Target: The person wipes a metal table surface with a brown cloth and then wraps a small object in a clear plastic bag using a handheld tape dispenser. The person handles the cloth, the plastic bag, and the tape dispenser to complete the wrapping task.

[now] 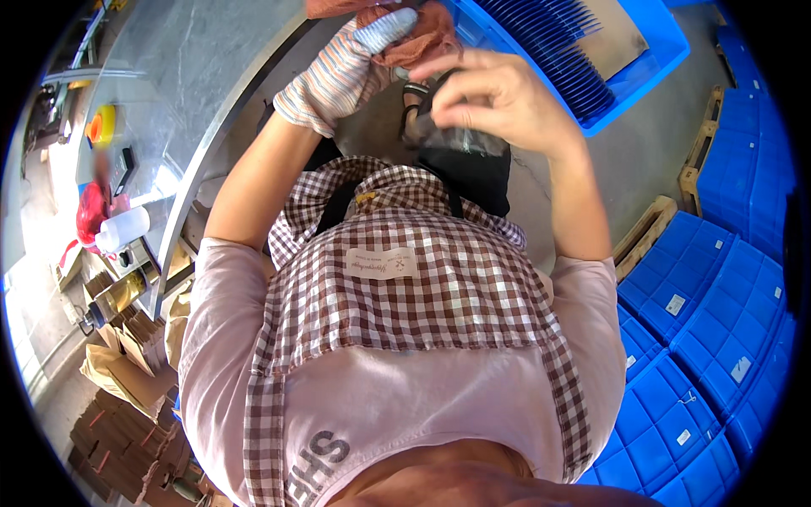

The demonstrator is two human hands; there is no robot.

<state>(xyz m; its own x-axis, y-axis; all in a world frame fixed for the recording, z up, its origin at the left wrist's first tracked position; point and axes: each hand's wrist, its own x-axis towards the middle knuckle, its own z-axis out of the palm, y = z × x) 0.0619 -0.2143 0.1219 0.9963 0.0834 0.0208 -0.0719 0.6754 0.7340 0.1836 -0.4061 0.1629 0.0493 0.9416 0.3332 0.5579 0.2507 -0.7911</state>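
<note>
My left hand (338, 76), in a striped knit glove, is closed on a crumpled reddish-brown cloth (418, 38) at the top of the view. My bare right hand (498, 97) is beside it, a little blurred. Its fingers are bent and apart, and one stretched finger reaches the cloth's lower edge. Below that hand shows a clear, shiny film-like patch (460, 139) over dark clothing; whether the hand touches it I cannot tell. Just past my right hand stands a blue crate (667, 63) holding a row of thin dark-blue plates (549, 51) and a brown board (621, 38).
A grey-topped table (190, 51) curves along the left, with a white bottle (124, 228), a red object (91, 211) and a yellow tape roll (101, 127). Flattened cardboard (118, 439) lies lower left. Blue covered stacks (684, 279) and wooden pallets (646, 232) stand on the right.
</note>
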